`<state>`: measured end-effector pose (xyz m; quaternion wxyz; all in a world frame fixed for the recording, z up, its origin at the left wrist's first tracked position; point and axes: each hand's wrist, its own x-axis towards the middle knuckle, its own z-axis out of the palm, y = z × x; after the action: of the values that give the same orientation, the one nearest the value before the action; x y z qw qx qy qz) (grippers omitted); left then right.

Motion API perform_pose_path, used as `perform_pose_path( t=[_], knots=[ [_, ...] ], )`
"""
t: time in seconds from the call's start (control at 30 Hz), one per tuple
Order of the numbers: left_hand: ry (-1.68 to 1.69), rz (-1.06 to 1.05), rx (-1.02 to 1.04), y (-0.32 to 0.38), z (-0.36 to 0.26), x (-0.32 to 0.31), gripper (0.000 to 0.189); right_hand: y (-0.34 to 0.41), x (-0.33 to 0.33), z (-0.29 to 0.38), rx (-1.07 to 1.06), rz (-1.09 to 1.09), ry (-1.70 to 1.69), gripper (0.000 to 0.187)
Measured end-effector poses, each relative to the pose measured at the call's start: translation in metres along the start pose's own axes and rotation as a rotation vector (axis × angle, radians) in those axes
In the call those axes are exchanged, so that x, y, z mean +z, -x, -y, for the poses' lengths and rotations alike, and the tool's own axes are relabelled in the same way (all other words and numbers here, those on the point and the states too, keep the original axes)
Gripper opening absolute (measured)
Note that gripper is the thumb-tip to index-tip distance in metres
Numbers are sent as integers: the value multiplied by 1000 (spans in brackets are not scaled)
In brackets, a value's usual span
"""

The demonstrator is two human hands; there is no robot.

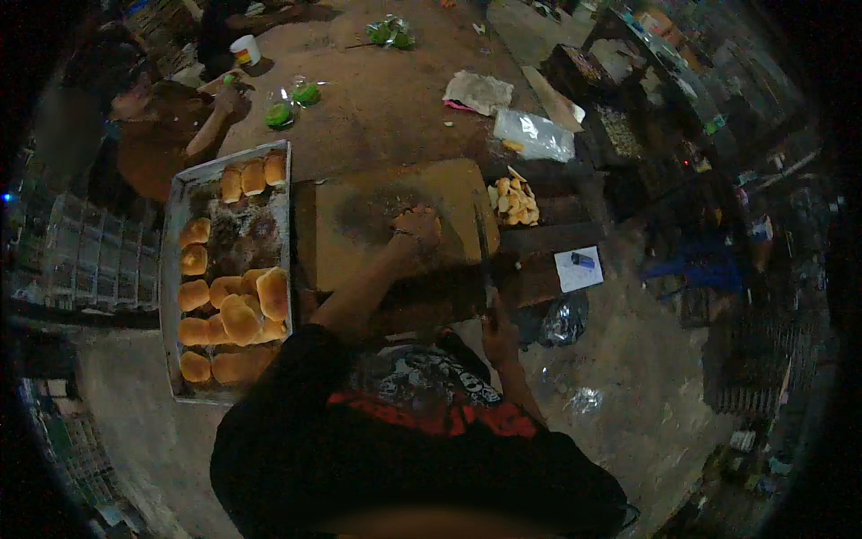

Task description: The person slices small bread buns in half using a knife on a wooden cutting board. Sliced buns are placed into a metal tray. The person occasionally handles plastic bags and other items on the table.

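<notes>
My right hand (500,337) grips the handle of a long knife (481,232). Its blade points away from me along the right edge of a brown cutting board (367,259). My left hand (421,229) is bent down over the middle of that board; whether its curled fingers hold a small bread piece is too dim to tell. Small crumbs lie around the hand. To the left of the board, a worn metal baking tray (289,202) carries several golden bread rolls (240,320), some stacked on others. Cut bread pieces (515,201) are heaped just right of the board.
Another person's hand (229,101) is at the table's left side, near a white tub (245,50) and green items in clear wrap (279,114). A folded cloth (479,92), a clear plastic bag (535,135) and a lighter-like object (582,260) on white paper lie to the right.
</notes>
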<state>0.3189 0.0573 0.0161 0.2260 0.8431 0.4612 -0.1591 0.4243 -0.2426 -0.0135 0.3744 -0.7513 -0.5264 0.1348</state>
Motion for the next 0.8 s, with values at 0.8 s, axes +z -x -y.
perform_pose_path(
  t=[0.8],
  knots=[
    [692, -595, -307, 156, 270, -48, 71, -79, 46, 3, -175, 164, 245, 55]
  ],
)
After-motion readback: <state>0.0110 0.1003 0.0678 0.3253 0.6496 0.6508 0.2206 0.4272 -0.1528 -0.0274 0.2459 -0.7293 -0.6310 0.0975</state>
